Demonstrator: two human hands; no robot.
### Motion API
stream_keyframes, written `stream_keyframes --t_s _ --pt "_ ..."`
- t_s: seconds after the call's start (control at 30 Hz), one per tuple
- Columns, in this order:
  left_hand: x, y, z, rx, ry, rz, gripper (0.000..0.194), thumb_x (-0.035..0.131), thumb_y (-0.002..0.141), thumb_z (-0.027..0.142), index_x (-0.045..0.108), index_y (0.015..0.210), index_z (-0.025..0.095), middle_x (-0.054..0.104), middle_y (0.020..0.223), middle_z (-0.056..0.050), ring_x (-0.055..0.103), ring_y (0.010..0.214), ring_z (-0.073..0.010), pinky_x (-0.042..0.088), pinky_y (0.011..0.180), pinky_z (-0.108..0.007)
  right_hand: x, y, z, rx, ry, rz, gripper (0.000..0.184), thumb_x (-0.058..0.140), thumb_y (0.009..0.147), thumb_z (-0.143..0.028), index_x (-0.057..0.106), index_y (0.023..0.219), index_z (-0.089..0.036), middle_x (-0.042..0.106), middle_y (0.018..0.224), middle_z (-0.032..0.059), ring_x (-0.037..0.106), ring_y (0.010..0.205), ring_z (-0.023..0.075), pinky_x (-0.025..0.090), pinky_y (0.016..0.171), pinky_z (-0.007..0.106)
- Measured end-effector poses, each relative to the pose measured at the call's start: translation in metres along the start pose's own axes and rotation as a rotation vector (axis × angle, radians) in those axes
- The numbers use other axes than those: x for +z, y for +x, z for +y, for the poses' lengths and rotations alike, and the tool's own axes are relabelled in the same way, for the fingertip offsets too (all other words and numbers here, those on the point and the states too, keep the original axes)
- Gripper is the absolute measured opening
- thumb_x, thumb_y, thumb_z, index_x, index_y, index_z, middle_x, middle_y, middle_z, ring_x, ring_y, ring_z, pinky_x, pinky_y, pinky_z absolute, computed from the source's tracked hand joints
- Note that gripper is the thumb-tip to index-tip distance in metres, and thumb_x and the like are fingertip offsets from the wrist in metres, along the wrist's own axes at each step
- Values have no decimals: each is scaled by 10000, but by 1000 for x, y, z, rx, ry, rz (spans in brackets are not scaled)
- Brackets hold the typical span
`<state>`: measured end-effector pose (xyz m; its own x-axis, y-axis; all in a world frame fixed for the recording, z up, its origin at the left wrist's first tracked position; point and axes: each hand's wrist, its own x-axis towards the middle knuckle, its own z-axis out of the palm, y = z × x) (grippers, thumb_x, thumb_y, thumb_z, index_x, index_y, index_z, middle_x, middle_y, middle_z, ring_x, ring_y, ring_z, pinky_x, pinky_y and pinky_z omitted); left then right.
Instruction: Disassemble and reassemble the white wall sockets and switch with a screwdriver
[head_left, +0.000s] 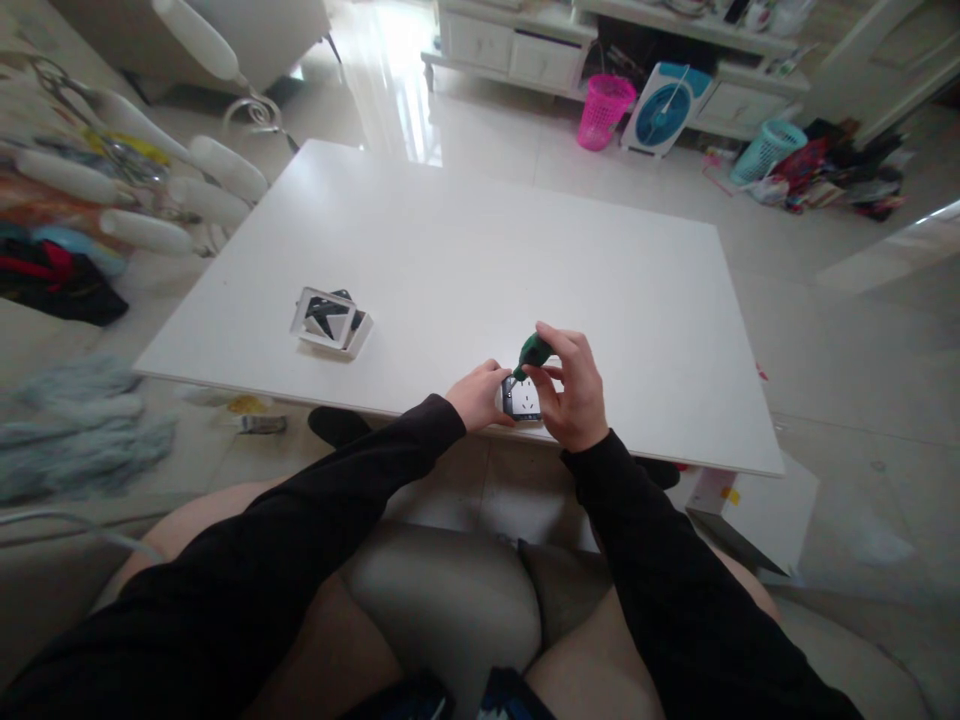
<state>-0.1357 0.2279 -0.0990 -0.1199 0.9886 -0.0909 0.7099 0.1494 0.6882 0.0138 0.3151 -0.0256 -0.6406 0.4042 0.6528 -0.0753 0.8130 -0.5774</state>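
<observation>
Near the front edge of the white table (465, 240) lies a wall socket (527, 402) with a white face and a dark border. My left hand (481, 396) grips its left side, fingers closed on the edge. My right hand (573, 392) is wrapped round the green handle of a screwdriver (534, 352), held tilted above the socket. The screwdriver's tip points down at the socket's left side; whether it touches a screw is too small to tell. Part of the socket's right side is hidden behind my right hand.
Left on the table is a small stack of white frames (330, 322) with dark parts inside. A chandelier (187, 165) with white arms stands at the left. A white box (757, 510) is by the table's right front corner. Beyond are a pink basket (604, 110) and a blue fan (664, 110).
</observation>
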Motion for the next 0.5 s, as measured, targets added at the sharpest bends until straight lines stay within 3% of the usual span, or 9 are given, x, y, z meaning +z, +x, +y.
stream_keyframes --t_s 0.3,0.5 --pt "-1 1 0 -36 60 -40 698 939 619 402 659 1213 164 605 1134 -93 644 1054 -296 553 959 -408 -2 1 2 -3 -15 51 583 558 977 -130 453 1504 -356 564 1184 75 630 1037 206 684 683 313" --pt "-1 1 1 -41 44 -36 780 931 629 366 620 1321 188 601 1182 -95 634 1094 -302 538 1000 -421 -3 1 2 -9 -23 19 578 554 980 -134 451 1507 -349 570 1179 77 632 1037 211 685 687 321"
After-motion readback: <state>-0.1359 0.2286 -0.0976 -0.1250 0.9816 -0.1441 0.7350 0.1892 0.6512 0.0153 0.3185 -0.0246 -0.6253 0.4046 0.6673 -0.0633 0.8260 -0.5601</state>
